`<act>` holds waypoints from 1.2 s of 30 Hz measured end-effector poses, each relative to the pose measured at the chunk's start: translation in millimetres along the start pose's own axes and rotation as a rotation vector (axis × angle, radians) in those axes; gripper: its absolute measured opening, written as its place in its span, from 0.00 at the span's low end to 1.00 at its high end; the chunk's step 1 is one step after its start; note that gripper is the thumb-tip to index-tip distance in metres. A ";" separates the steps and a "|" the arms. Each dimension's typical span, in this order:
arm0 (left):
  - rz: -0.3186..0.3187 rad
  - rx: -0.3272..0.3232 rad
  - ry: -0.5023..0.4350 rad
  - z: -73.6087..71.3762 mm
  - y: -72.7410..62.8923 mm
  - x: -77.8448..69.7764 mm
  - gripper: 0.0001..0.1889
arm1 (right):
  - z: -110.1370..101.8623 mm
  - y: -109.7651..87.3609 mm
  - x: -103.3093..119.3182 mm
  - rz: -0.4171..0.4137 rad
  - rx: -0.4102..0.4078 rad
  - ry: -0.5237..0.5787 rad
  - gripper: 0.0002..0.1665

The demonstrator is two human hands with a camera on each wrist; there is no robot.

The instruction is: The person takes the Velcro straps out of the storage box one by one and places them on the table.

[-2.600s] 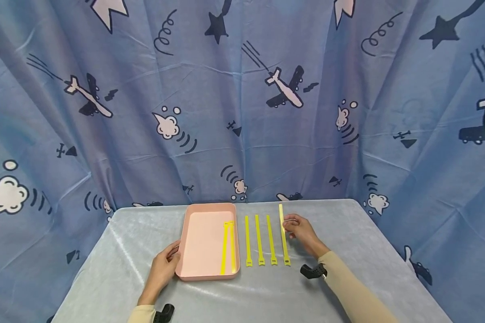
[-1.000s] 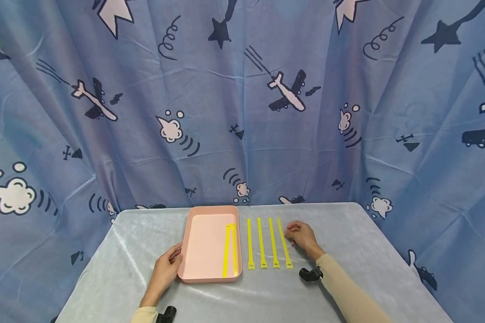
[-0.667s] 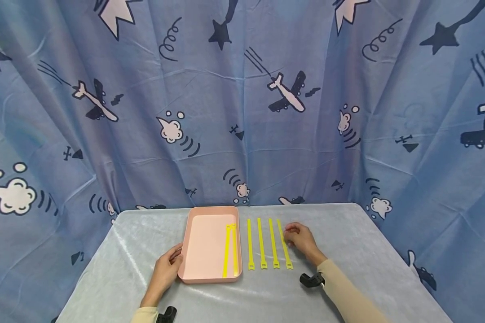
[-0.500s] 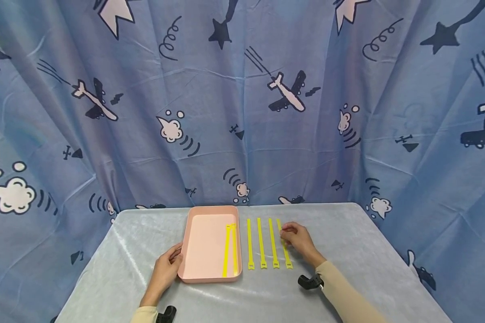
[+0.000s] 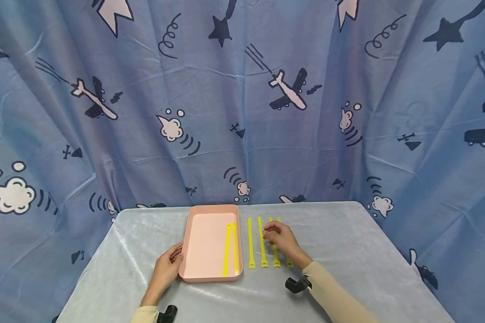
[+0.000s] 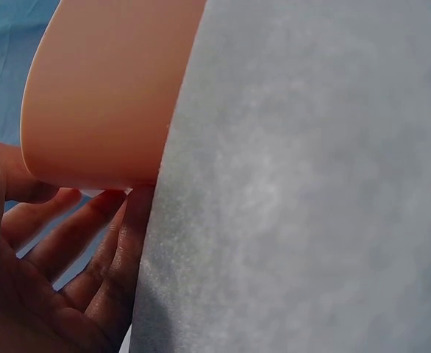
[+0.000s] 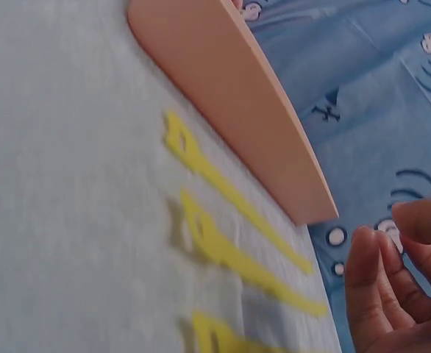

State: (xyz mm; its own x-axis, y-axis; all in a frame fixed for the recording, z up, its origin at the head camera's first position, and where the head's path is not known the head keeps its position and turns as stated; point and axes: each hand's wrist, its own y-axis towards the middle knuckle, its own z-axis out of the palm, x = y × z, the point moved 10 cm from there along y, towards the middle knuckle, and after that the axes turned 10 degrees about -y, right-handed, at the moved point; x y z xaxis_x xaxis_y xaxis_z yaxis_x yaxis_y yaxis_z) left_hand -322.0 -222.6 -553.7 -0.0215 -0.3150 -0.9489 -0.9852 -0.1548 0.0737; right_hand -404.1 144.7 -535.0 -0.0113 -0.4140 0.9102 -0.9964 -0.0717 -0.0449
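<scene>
My left hand (image 5: 165,269) rests at the left side of a pink tray (image 5: 204,242). In the left wrist view its fairly straight fingers (image 6: 112,279) touch the outer wall, with the thumb by the rim. Two yellow slotted cable straps (image 5: 227,251) lie inside the tray along its right wall. Right of it, more yellow straps stand in a row: a first (image 5: 251,242), a second (image 5: 262,246), a third (image 5: 276,259) and a fourth (image 5: 289,262). My right hand (image 5: 283,240) hovers over the row, partly hiding the last two; thumb and fingers are apart with nothing between them.
A grey cloth-covered table (image 5: 347,251) carries everything. Behind its far edge hangs a blue curtain (image 5: 242,98) printed with planes. Each wrist wears a black camera band (image 5: 298,284).
My right hand held the rightmost strap, laid it on the table and let go. It has since moved left toward the second strap. My left hand has stayed at the tray.
</scene>
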 end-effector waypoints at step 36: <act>0.005 0.001 0.021 -1.0 -1.4 -2.6 0.22 | 73.4 -30.4 81.5 -0.209 0.134 0.148 0.15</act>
State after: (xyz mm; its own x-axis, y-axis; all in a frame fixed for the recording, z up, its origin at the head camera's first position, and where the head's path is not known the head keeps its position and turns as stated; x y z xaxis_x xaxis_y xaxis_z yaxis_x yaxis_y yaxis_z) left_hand -320.4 -222.5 -551.1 -0.0228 -0.3350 -0.9419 -0.9852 -0.1526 0.0781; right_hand -368.6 46.5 -489.7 0.1709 -0.2414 0.9553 -0.9587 -0.2644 0.1047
